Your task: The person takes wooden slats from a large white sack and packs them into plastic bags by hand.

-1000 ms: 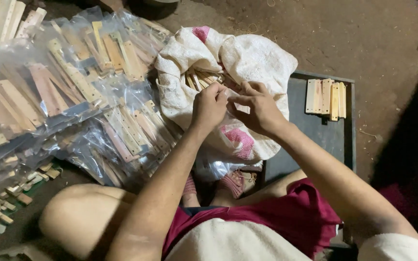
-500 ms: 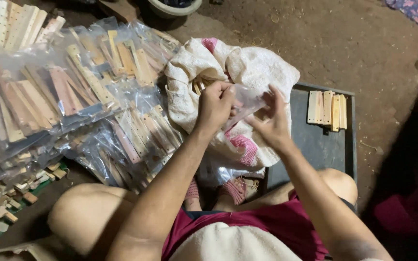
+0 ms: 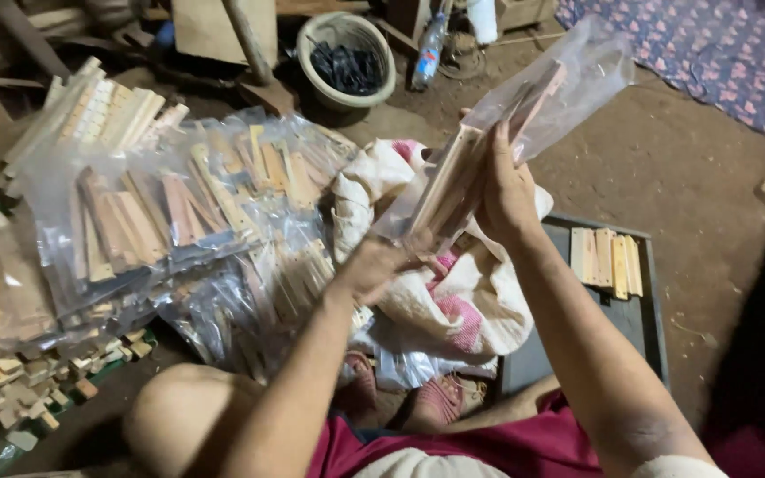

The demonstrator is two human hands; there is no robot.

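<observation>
We are sitting on the floor with our knee low in the frame. Our left hand is reaching up to the lower end of a clear bag of wooden slats; its fingers are curling around that end, though blur is hiding the exact grip. Our right hand is holding the bag from behind, fingers pressed together against the slats and closing on them.

The bag is raised in the air above the cloth sack, clear of it. Its long axis is running diagonally, lower end down-left by our left hand, open plastic top pointing up-right and away from us. The slats inside are lying along the same line.

Just right of the sack, a dark tray is carrying a short row of loose slats. To the left, more filled bags are piling up, with small blocks near the lower left. Farther off, a tub of dark bits and a bottle are standing on the dirt floor.

Half a second ago both hands were low over the sack's mouth; now they are lifted, with the bag drawn fully out and tilted upward.
</observation>
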